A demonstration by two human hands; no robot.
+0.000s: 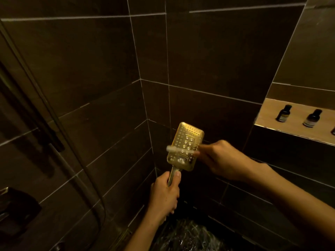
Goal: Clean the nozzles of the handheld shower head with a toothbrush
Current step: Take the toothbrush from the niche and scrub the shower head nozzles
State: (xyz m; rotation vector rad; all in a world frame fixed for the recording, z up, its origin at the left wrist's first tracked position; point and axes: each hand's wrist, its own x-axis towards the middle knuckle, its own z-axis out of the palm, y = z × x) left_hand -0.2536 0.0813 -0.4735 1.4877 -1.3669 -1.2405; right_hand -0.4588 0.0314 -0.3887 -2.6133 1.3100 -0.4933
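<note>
Basically, our left hand (pixel 165 194) clenched the slick, rigid shower head (pixel 184 146) by its handle while our right hand (pixel 220 160) pinched the light, blurred toothbrush (pixel 180 150) across its nozzles.

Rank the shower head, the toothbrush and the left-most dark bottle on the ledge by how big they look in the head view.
1. Shower head, clearly largest.
2. Toothbrush, blurred, partly hidden by the right hand.
3. Left-most bottle, smallest, but farther away, so real size is unsure.

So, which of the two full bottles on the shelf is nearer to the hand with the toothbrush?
The left bottle; the other bottle stands farther right, away from the right hand.
</note>
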